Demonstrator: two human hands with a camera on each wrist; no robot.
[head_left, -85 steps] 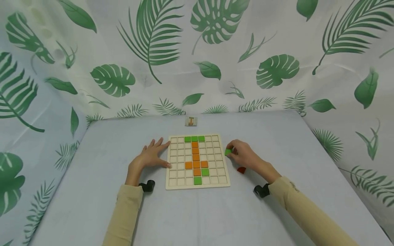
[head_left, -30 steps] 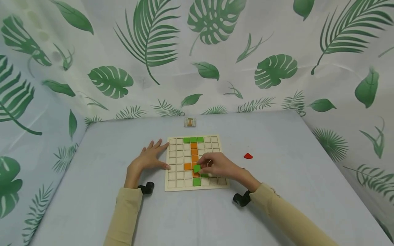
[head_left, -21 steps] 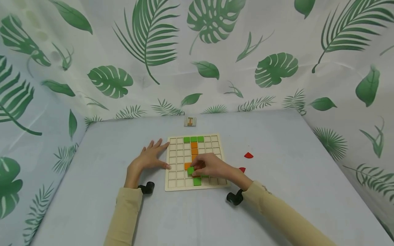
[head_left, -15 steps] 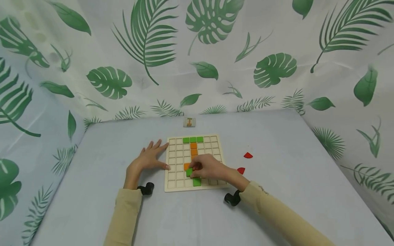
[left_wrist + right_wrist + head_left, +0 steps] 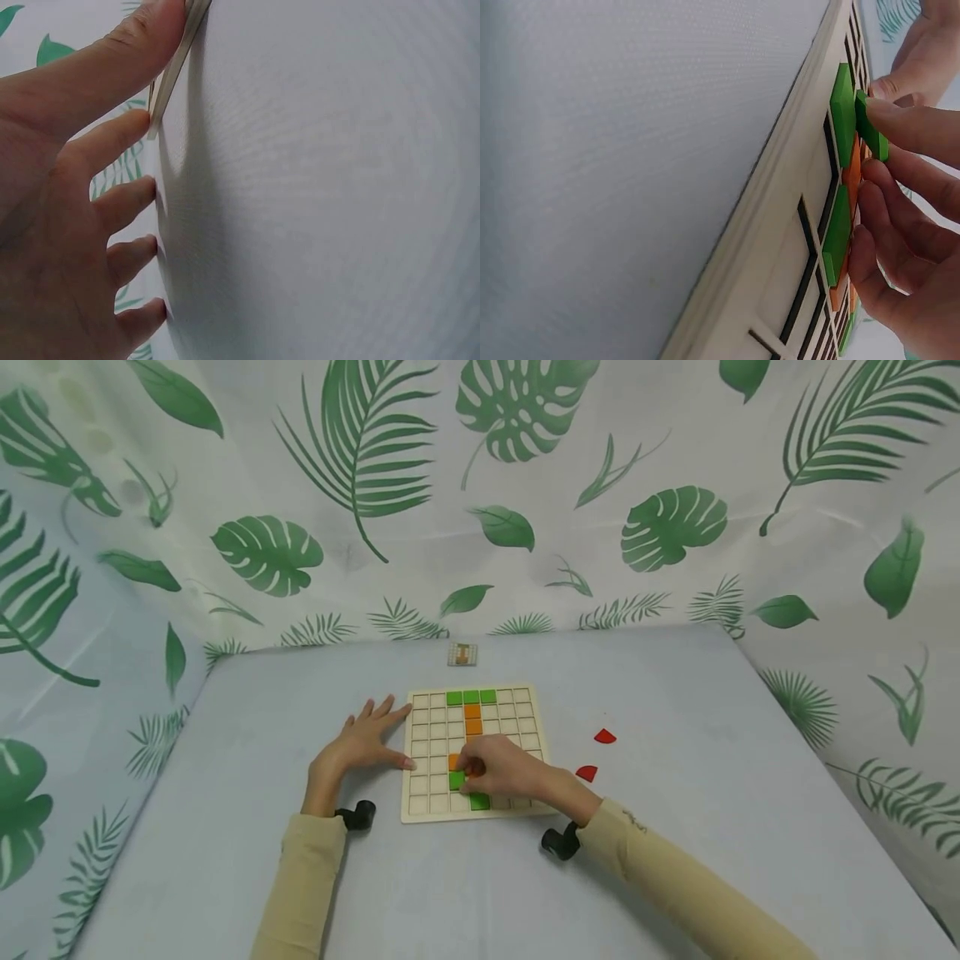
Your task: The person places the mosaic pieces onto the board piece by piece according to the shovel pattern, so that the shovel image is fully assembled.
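My right hand point(image 5: 504, 767) pinches a green square tile point(image 5: 456, 781) between thumb and fingertips, over a cell just below the left orange tile point(image 5: 454, 762) of the gridded board point(image 5: 438, 803). Seen from the right wrist, this tile point(image 5: 872, 129) is tilted at the board surface, beyond two other green tiles. Part of the orange column is hidden behind the hand. My left hand point(image 5: 360, 745) rests with spread fingers at the board's left edge. In the left wrist view its thumb point(image 5: 142, 45) and index finger touch the edge.
Right of the board lie two red quarter-circle pieces point(image 5: 605, 737). A small pattern card point(image 5: 462, 653) lies behind it. Three green tiles point(image 5: 471, 697) sit in the board's far row. Each wrist wears a black camera point(image 5: 364, 815). Leaf-printed cloth point(image 5: 555, 568) rises behind the table.
From right of the board, my right hand has carried the green tile left and lowered it to the cell below the left orange tile. The left hand stays at the board's edge.
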